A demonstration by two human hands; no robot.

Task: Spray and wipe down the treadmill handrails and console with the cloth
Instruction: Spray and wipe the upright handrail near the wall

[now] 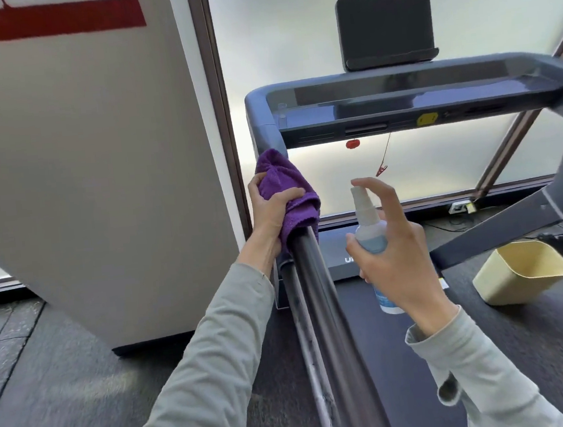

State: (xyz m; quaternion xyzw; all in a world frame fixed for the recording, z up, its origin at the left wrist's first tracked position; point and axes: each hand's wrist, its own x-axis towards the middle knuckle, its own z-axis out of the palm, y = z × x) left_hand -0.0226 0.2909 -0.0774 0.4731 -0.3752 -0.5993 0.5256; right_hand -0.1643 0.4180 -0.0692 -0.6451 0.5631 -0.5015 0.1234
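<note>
Head view looks down along the treadmill's long dark metal left handrail, and the left hand is on it, fingers curled over a bunched purple microfibre cloth and clamping it round the rail near its top end, just below the corner of the dark grey glossy console; thumb on the outer side, fingers wrapped across the top of the cloth. Over to the right hand; it grips a small clear spray bottle with pale blue liquid and a white nozzle, held upright just beside the rail, above the black treadmill belt; thumb and lower fingers close round the bottle's body, index finger arched over the nozzle cap. Both arms wear pale grey-green long sleeves. Above the console stands a black rectangular tablet holder; a red safety clip on a cord dangles beneath; a cream plastic bin sits on the dark floor to the right.
</note>
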